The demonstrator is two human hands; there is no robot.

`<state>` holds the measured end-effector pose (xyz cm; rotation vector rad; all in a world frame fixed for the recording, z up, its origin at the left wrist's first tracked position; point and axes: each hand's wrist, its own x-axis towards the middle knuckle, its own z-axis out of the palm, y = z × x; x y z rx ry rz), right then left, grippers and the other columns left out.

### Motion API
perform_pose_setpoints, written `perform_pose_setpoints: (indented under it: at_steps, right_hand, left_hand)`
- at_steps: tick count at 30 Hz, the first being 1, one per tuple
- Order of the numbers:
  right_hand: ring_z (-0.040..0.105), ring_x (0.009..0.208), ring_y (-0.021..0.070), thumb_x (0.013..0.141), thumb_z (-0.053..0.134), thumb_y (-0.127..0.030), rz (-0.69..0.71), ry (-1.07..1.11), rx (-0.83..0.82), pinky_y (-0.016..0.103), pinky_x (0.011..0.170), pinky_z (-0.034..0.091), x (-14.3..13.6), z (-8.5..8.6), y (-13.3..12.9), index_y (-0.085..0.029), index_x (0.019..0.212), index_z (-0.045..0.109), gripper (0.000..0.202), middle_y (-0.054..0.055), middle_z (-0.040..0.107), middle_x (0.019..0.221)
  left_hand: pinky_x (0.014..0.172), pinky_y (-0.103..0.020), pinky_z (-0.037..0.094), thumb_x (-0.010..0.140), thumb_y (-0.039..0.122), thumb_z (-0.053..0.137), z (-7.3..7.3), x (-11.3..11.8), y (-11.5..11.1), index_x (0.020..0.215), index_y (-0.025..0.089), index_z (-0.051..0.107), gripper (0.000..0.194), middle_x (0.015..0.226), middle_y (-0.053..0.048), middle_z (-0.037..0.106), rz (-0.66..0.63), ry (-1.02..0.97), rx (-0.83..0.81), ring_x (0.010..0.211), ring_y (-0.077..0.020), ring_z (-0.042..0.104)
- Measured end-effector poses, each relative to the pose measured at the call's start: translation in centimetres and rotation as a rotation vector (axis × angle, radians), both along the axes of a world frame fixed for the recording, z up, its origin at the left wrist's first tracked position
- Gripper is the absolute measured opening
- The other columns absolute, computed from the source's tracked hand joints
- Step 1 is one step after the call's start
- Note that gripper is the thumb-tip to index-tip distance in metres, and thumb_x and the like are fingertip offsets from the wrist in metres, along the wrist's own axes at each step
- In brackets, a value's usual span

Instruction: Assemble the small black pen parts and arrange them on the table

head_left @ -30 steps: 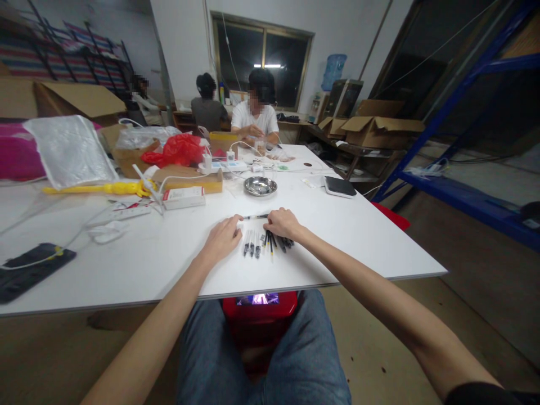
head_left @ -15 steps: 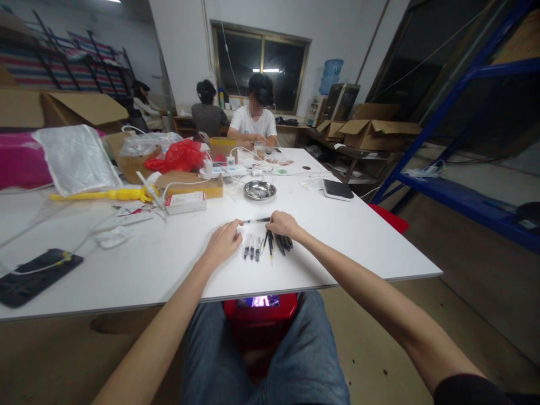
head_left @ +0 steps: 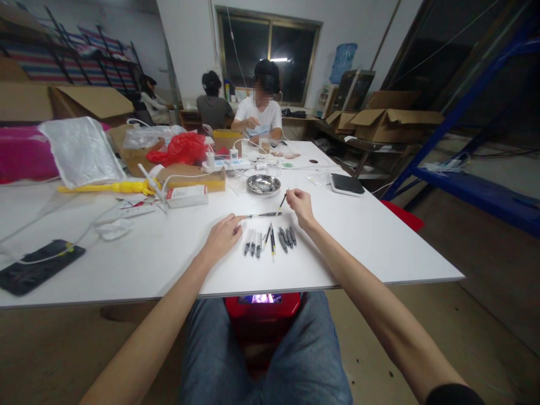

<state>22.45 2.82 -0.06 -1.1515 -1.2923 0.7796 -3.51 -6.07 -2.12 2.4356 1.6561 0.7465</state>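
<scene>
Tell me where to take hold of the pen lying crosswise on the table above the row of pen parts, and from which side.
Take the crosswise pen at mid-barrel, from above, thumb and forefinger pinching across its width. It lies flat on the white table, so only top and sides are open. The left hand touches its left end; the right hand holds a thin refill near its right end, so the middle looks freest.

1. I can't make out what the small dark pieces [head_left: 270, 241] lined up at mid-frame are; they are too small.
2. The thin stick [head_left: 282, 201] pinched in my right hand [head_left: 300, 201] is too fine to identify.
3. My left hand [head_left: 222, 236] covers the near end of the pen [head_left: 261, 214].
4. The black phone [head_left: 36, 266] at lower left runs off the frame's left edge.
</scene>
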Motion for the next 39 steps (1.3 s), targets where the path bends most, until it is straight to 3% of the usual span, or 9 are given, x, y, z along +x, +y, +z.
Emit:
perform_pose_setpoints:
  at_steps: [7,12,16,24,39]
  right_hand:
    - [0.046,0.054,0.0088,0.077,0.065,-0.038,0.171,0.219,0.033,0.023,0.054,0.037,0.2,-0.6,-0.2,-0.019,0.068,0.057,0.022,0.000,0.061,0.063]
    - [0.055,0.056,0.0101,0.076,0.072,-0.038,0.339,0.263,0.032,0.023,0.057,0.042,-0.3,-0.2,-1.0,-0.017,0.075,0.064,0.023,0.002,0.069,0.066]
    - [0.061,0.062,0.0117,0.076,0.075,-0.046,0.405,0.234,-0.005,0.024,0.060,0.046,-0.7,-0.3,-1.4,-0.018,0.084,0.065,0.031,0.005,0.075,0.075]
    - [0.064,0.067,0.0120,0.077,0.075,-0.058,0.357,0.243,-0.018,0.024,0.064,0.050,-1.4,-1.0,-1.3,-0.019,0.085,0.062,0.042,0.006,0.076,0.081]
    - [0.065,0.067,0.0128,0.075,0.078,-0.058,0.314,0.283,0.013,0.024,0.064,0.051,-1.2,-1.7,-1.6,-0.018,0.088,0.064,0.044,0.005,0.075,0.080]
  left_hand:
    - [0.089,-0.034,0.051,0.100,0.017,0.035,-0.1,-0.3,0.9,0.137,0.017,0.061,0.045,0.102,-0.008,0.059,-0.015,-0.091,0.049,0.096,-0.0224,0.062]
    - [0.088,-0.031,0.050,0.090,0.001,0.036,2.4,1.3,3.2,0.124,0.019,0.064,0.047,0.109,-0.008,0.055,-0.127,-0.144,0.110,0.092,-0.0188,0.061]
    - [0.087,-0.034,0.049,0.096,0.009,0.036,3.7,3.3,5.1,0.117,0.019,0.064,0.037,0.112,-0.010,0.056,-0.210,-0.065,0.136,0.094,-0.0214,0.060]
    - [0.093,-0.034,0.048,0.105,0.036,0.039,2.2,3.2,5.5,0.117,0.019,0.063,0.033,0.110,-0.009,0.056,-0.264,-0.113,0.161,0.097,-0.0214,0.060]
    - [0.080,-0.030,0.048,0.102,0.035,0.045,1.1,2.6,5.0,0.104,0.019,0.067,0.027,0.101,-0.006,0.063,-0.227,-0.259,0.078,0.090,-0.0187,0.062]
